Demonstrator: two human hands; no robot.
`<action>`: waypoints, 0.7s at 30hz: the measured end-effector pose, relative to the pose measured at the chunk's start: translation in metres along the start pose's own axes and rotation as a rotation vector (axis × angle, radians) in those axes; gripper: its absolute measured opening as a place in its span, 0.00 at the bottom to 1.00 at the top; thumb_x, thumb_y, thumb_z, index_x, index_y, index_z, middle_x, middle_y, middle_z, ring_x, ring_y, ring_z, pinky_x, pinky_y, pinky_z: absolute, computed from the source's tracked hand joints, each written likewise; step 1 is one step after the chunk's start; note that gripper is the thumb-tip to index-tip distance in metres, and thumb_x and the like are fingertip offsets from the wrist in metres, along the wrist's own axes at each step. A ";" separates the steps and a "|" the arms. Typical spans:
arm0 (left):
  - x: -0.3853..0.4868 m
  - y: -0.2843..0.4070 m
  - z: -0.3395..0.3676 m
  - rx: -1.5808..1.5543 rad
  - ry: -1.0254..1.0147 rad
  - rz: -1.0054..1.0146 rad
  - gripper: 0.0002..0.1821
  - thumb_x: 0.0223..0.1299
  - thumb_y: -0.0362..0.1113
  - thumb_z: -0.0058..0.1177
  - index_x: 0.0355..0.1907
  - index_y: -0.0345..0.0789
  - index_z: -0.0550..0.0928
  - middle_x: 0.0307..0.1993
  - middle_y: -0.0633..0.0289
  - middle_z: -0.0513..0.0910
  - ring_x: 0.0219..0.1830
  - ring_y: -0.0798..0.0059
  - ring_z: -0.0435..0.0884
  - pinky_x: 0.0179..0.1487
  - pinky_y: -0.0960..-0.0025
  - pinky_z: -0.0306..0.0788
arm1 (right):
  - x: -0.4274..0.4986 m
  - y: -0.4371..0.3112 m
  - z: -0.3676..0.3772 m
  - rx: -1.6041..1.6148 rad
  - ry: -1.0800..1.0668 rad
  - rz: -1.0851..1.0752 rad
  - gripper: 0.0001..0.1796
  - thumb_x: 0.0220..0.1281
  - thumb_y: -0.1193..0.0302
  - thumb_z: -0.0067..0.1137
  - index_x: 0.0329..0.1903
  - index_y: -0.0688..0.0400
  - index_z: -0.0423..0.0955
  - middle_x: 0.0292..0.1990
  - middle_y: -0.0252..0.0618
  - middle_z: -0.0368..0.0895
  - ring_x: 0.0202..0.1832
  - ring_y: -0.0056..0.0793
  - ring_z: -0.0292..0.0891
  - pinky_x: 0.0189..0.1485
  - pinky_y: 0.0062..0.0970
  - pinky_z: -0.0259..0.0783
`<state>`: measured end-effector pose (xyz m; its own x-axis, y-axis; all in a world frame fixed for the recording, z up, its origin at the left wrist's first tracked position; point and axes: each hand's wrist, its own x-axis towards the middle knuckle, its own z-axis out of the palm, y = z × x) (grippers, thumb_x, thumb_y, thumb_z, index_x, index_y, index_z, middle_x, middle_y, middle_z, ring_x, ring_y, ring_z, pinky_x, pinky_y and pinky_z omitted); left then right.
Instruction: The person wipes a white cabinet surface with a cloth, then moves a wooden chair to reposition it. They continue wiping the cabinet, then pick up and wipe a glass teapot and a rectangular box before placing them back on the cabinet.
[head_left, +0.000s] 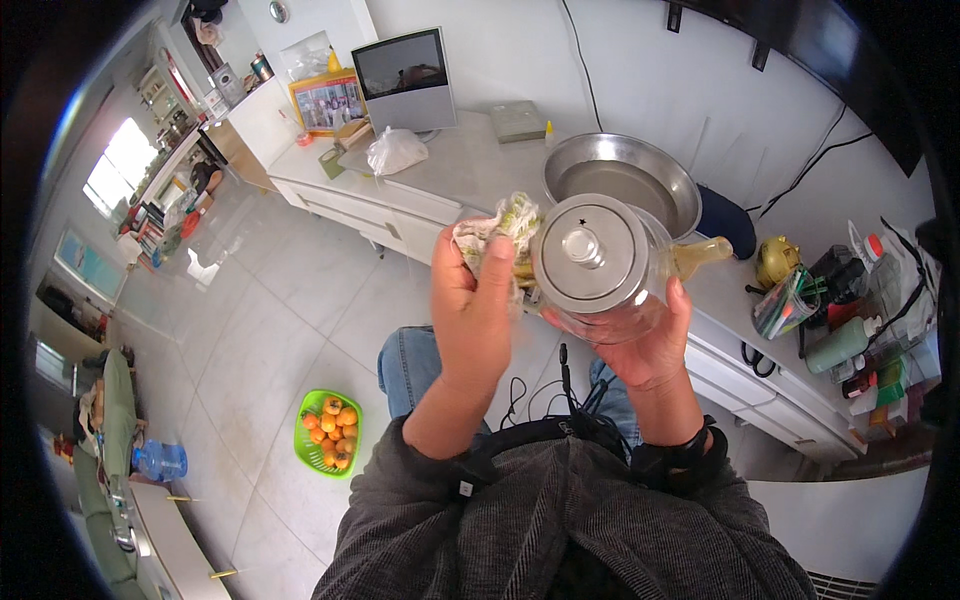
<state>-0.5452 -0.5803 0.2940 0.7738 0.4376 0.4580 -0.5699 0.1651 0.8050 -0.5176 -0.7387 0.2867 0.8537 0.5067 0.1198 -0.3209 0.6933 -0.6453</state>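
Note:
My right hand (649, 337) holds up a clear glass teapot (622, 322) from below and beside its body. The teapot's round metal lid (592, 251) is on, with a knob at its centre, and its yellowish spout (701, 257) points right. On the teapot's left side, my left hand (476, 300) grips a crumpled, patterned cloth (517, 217) close to the handle, which the cloth and fingers partly hide. Behind the teapot, a wide steel basin (559, 169) stands on the white cabinet (450, 184) and seems to hold water.
A plastic bag (397, 151), a monitor (409, 82) and a grey box (517, 121) stand on the cabinet's left part. At right are a golden ornament (778, 261), a pen holder (786, 304) and bottles (840, 346). A green basket (301, 442) of orange fruit sits on the floor.

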 end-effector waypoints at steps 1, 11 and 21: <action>0.004 -0.003 -0.009 -0.008 -0.011 -0.072 0.15 0.72 0.37 0.41 0.53 0.29 0.71 0.46 0.61 0.77 0.47 0.79 0.75 0.55 0.72 0.69 | 0.000 -0.001 -0.003 0.031 0.026 0.024 0.52 0.50 0.33 0.46 0.73 0.49 0.49 0.70 0.49 0.53 0.70 0.57 0.53 0.63 0.64 0.58; 0.014 -0.037 -0.083 1.086 -0.381 -0.071 0.15 0.73 0.41 0.39 0.47 0.35 0.78 0.42 0.63 0.82 0.41 0.73 0.80 0.46 0.72 0.72 | 0.000 -0.012 -0.030 0.231 -0.052 0.124 0.51 0.51 0.32 0.44 0.74 0.46 0.48 0.72 0.51 0.47 0.71 0.61 0.47 0.64 0.61 0.56; -0.058 -0.096 -0.105 -0.648 0.027 -1.154 0.19 0.71 0.46 0.42 0.53 0.33 0.74 0.51 0.56 0.79 0.55 0.60 0.77 0.60 0.56 0.69 | -0.001 -0.004 -0.031 0.187 0.021 0.178 0.51 0.53 0.33 0.43 0.74 0.49 0.47 0.71 0.51 0.50 0.70 0.61 0.50 0.66 0.59 0.55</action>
<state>-0.5643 -0.5287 0.1501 0.8990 -0.2221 -0.3776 0.3738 0.8383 0.3969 -0.5041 -0.7579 0.2661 0.7851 0.6194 -0.0002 -0.5350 0.6780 -0.5041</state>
